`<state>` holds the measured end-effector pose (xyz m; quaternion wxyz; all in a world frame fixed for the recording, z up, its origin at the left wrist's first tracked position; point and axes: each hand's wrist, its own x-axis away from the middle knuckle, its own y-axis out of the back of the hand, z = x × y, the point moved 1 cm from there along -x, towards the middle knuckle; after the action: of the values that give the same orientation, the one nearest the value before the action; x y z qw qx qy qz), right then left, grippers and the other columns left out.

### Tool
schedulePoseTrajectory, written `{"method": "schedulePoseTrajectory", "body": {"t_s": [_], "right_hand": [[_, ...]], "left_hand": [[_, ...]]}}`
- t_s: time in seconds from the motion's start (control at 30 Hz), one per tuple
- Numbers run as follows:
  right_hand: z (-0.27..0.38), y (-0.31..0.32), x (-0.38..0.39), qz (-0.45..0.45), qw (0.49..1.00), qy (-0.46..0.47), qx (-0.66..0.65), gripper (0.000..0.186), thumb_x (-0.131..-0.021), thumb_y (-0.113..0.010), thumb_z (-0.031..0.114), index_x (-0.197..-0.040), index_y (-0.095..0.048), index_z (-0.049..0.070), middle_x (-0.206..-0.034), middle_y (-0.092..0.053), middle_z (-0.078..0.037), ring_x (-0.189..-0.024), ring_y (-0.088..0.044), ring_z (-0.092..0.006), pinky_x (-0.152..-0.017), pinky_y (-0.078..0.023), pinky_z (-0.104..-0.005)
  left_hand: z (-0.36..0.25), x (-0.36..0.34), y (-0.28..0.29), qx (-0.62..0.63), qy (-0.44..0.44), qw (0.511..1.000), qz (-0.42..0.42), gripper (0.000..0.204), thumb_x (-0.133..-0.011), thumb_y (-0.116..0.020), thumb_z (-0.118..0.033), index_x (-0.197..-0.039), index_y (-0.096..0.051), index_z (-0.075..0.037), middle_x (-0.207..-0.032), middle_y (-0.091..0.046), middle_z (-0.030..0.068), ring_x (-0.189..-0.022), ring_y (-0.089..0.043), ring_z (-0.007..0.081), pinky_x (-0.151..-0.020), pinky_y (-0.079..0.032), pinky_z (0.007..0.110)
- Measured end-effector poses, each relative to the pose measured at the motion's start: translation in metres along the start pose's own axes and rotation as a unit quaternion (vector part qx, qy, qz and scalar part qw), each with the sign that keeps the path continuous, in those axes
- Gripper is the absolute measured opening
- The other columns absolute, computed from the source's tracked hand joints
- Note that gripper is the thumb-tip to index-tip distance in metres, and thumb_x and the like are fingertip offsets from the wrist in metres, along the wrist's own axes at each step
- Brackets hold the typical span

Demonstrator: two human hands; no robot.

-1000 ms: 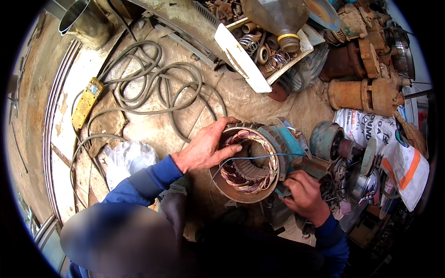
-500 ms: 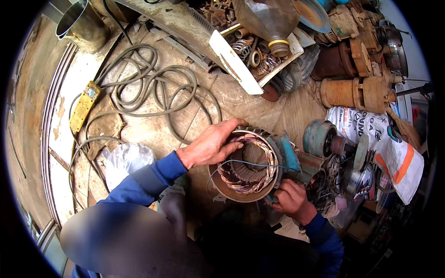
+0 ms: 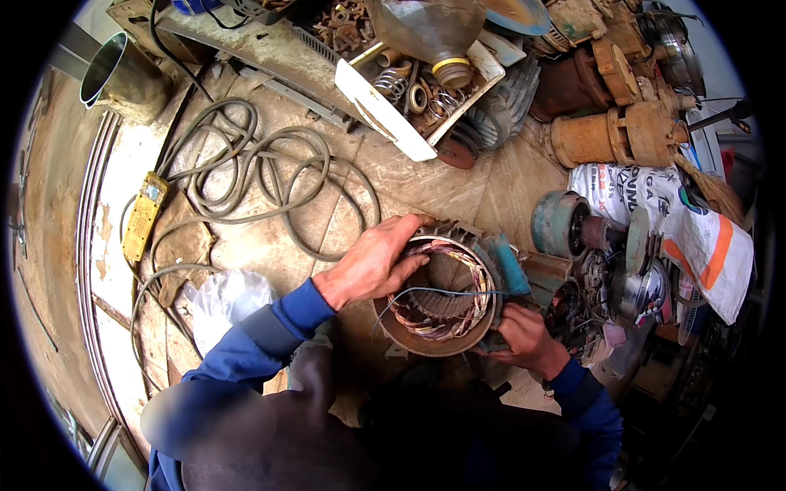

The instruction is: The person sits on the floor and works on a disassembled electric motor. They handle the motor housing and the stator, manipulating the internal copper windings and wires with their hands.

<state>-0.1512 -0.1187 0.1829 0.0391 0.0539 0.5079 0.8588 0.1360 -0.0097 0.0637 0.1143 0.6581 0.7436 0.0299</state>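
Observation:
An electric motor's stator housing [image 3: 409,340], open end up, stands in front of me with a ring of wound copper wires [image 3: 477,315] inside its round rim. A thin grey-blue wire [image 3: 458,290] runs across the opening. My left hand [image 3: 368,266] is closed over the far left of the rim, thumb on the inside and fingers over the outside. Low on the right side, my right hand [image 3: 528,337] grips the housing with curled fingers, partly hiding that edge. Between them on the right sits a teal box-like part [image 3: 509,266] of the housing.
A looped grey cable [image 3: 286,204] with a yellow socket block [image 3: 146,217] lies to the left, near a clear plastic bag [image 3: 229,299]. Beyond are a white tray [image 3: 381,114] of springs and rings, and a metal pot [image 3: 131,86]. Rusty motors [image 3: 602,139] and a white sack [image 3: 712,254] crowd the right.
My right hand has moved slightly up along the housing's right side, and its fingers now press closer against it. The left hand keeps its hold. The whole view has shifted a little.

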Motion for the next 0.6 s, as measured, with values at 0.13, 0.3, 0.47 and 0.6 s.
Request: {"method": "schedulePoseTrajectory", "body": {"t_s": [0.13, 0.3, 0.47, 0.6], "right_hand": [[-0.002, -0.006, 0.006, 0.010, 1.000, 0.007, -0.010, 0.043, -0.066, -0.095, 0.022, -0.085, -0.061, 0.002, -0.088, -0.062, -0.015, -0.085, -0.069, -0.0344, -0.065, -0.059, -0.0415], [-0.003, -0.013, 0.008, 0.007, 1.000, 0.016, 0.011, 0.042, -0.067, -0.093, 0.023, -0.076, -0.057, 0.004, -0.084, -0.058, -0.013, -0.079, -0.066, -0.0319, -0.060, -0.056, -0.0412], [-0.006, -0.015, 0.008, 0.008, 0.999, 0.042, 0.019, 0.041, -0.061, -0.090, 0.023, -0.072, -0.055, 0.005, -0.077, -0.051, -0.010, -0.072, -0.061, -0.0301, -0.056, -0.052, -0.0400], [-0.009, -0.014, 0.012, 0.021, 0.999, 0.025, 0.013, 0.040, -0.056, -0.088, 0.021, -0.072, -0.055, 0.006, -0.076, -0.049, -0.010, -0.072, -0.061, -0.0299, -0.057, -0.052, -0.0405]], "left_hand": [[0.000, 0.001, -0.001, 0.002, -0.005, 1.000, 0.003, 0.051, -0.095, -0.077, -0.011, -0.141, -0.056, -0.001, -0.123, -0.068, 0.0235, -0.114, -0.069, 0.0446, -0.094, -0.056, 0.047], [0.000, 0.003, 0.000, 0.003, -0.003, 1.000, 0.008, 0.052, -0.094, -0.079, -0.012, -0.140, -0.057, -0.002, -0.123, -0.068, 0.0230, -0.113, -0.069, 0.0434, -0.094, -0.057, 0.046], [0.002, 0.003, -0.001, 0.057, 0.043, 0.997, 0.018, 0.056, -0.091, -0.082, -0.008, -0.141, -0.058, -0.002, -0.127, -0.070, 0.0211, -0.116, -0.072, 0.0319, -0.096, -0.058, 0.040], [0.000, 0.004, 0.002, 0.192, 0.114, 0.974, 0.047, 0.059, -0.093, -0.080, -0.003, -0.145, -0.055, 0.000, -0.133, -0.071, 0.0136, -0.119, -0.068, 0.0171, -0.101, -0.055, 0.033]]}}
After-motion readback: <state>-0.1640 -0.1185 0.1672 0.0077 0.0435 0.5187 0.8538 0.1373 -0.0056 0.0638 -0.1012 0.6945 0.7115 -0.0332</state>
